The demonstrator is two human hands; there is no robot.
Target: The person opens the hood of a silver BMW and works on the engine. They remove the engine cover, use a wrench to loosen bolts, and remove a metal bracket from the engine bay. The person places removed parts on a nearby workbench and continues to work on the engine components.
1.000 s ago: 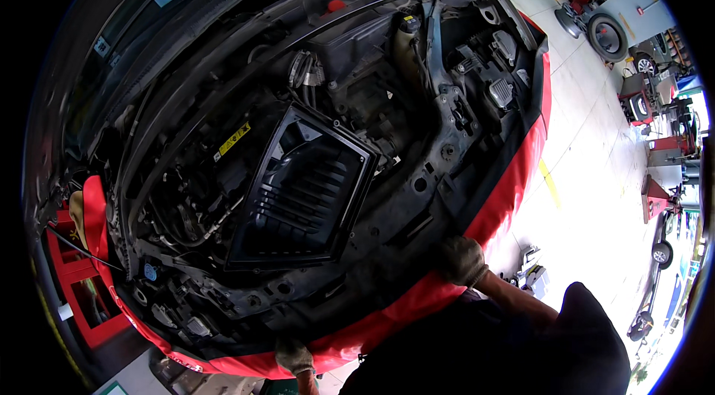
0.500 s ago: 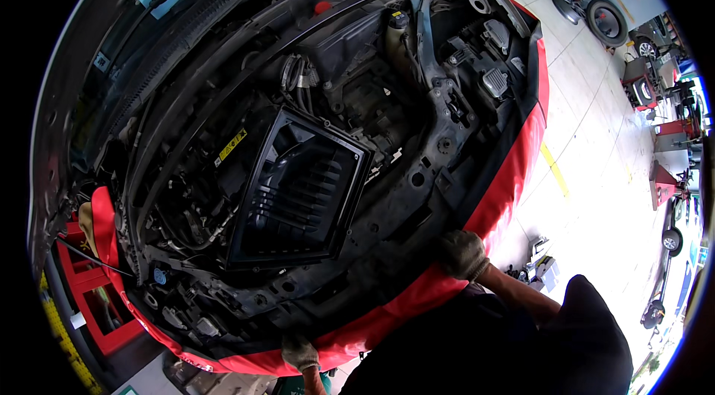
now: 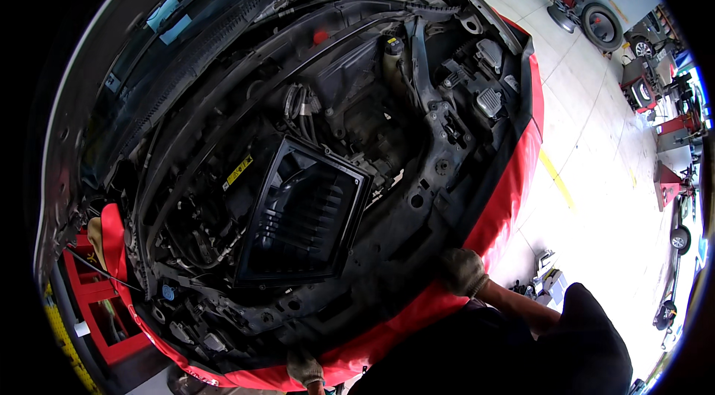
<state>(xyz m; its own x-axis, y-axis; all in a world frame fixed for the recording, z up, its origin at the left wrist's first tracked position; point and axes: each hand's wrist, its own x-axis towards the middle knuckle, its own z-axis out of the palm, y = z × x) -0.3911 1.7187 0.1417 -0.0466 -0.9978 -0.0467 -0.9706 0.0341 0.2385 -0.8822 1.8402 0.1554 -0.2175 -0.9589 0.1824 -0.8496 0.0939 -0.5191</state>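
A car's engine bay [image 3: 441, 136] is lying open ahead of both hands, filling most of the view with dark hoses, brackets and covers. Pale tiled workshop floor [image 3: 560, 115] is spreading out to the right of the right hand. A glossy red protective cover [image 3: 395, 324], the thing being touched, is running under both hands along the car's front edge and curving away past each of them. A red cart [image 3: 123, 350] is standing well off to the left of the left hand. Ahead of and between the hands, apart from both, an open-topped black housing [image 3: 302, 220] is showing its ribbed inside. The gloved right hand [image 3: 463, 273] and left hand [image 3: 305, 367] are resting on the cover, well apart, fingers apparently curling inward; whether they are pinching the material or only pressing, I cannot tell. Beyond the housing, a small yellow label [image 3: 238, 172] is catching light. The person is probably steadying or settling the cover; adjusting it further would be calling for a firm, even hold at both places.
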